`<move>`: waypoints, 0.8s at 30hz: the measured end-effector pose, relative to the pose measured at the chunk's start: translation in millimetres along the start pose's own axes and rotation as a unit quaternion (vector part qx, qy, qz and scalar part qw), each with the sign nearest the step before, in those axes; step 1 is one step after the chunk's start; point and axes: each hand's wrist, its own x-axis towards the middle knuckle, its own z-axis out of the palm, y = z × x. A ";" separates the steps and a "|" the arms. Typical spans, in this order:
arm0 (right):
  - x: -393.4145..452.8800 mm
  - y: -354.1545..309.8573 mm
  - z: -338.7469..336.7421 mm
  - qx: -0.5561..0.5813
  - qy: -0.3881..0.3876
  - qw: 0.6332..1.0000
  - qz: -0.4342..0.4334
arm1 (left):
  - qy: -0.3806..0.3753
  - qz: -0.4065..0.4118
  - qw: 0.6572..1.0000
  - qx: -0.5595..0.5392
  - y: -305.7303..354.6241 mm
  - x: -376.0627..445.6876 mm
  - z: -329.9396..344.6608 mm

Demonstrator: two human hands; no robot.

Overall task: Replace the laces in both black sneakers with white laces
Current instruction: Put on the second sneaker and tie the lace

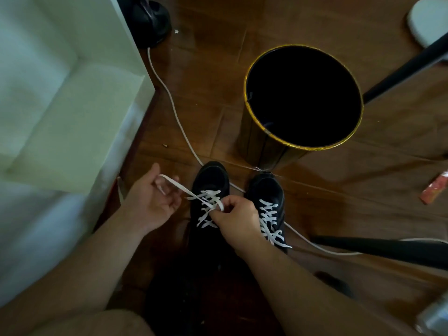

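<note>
A home room: wooden floor [315, 202], gold-rimmed waste bin [261, 141] (empty-looking, dark), white cable [169, 98] trailing across it

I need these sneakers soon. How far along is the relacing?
Done: the right sneaker shows white lace crisscrossed all the way. In hand: the left hand and right hand hold the white lace ends on the left sneaker. Left: tying it.

Brown wood floor [327, 202]: two black sneakers [213, 180] side by side, black bin [266, 146] behind, white cable [169, 98], red wrapper [434, 191].
</note>
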 end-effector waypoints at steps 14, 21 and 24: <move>-4.8 -5.4 7.6 0.128 -0.076 0.986 0.071 | 0.042 -0.025 0.900 0.433 -53.5 -15.9 23.9; 0.8 -9.1 -5.8 0.028 -0.047 0.997 0.054 | 0.103 -0.030 0.977 0.183 -54.6 -8.2 14.9; 10.7 -0.9 -28.1 -0.145 -0.045 0.986 0.075 | 0.127 -0.082 0.987 0.044 -62.4 -7.2 1.8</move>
